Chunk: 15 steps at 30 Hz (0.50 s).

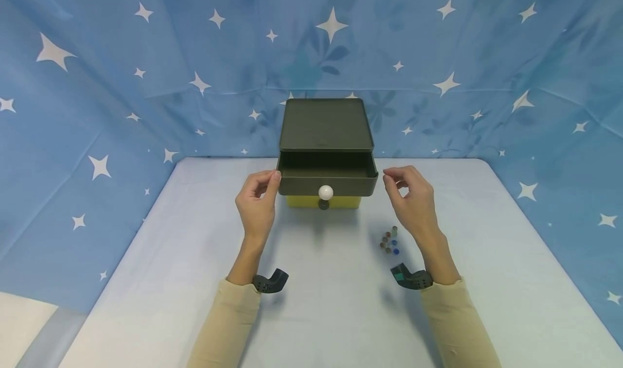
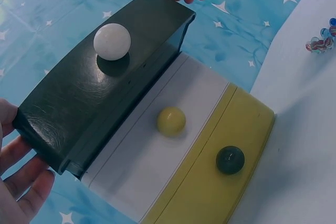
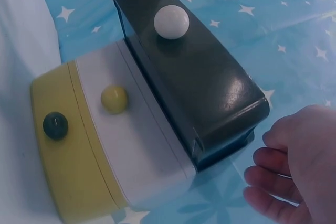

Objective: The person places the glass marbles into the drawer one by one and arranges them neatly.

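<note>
A small chest stands on the table with its dark green top drawer pulled out; the inside that shows holds nothing. The drawer has a white round knob. My left hand holds the drawer's left front corner, thumb at the front edge and fingers along the side. My right hand is beside the right front corner, a small gap away, its fingers loosely bent around nothing. Below lie a white drawer with a yellow knob and a yellow drawer with a dark green knob.
Several small glass marbles lie on the white table below my right hand. A blue star-patterned cloth hangs behind and at both sides. The chest's dark lid is flat on top.
</note>
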Tool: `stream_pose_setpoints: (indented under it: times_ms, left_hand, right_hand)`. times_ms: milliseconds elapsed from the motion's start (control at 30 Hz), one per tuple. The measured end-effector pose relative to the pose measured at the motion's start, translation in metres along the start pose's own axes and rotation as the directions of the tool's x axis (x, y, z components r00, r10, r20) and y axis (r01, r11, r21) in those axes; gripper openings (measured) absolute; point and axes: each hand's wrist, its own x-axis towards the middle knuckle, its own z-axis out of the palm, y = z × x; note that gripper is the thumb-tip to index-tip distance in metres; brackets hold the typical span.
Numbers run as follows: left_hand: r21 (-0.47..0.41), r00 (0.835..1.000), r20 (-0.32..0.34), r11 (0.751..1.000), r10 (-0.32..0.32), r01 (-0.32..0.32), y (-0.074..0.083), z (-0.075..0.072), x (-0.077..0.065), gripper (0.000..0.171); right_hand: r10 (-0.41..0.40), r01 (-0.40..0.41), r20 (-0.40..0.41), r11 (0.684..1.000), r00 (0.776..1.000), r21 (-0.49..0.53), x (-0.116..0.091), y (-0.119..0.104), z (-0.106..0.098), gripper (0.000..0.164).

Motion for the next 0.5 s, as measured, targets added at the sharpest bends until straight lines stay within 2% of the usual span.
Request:
stream_pose_setpoints:
  times_ms: [133,500]
  left_hand:
    - [0.014,1.0,-0.004,1.0,-0.006,0.006,-0.012,-0.001,-0.001,0.013]
    - [-0.013,1.0,0.009,1.0,0.026,-0.026,-0.013,-0.003,0.001,0.02]
  right_hand:
    - [0.029,-0.028,0.047,1.0,0.998,-0.011,-0.001,0.002,-0.001,0.012]
    - [0.069,-0.057,0.147,0.995,0.987,-0.084,-0.001,0.013,-0.006,0.012]
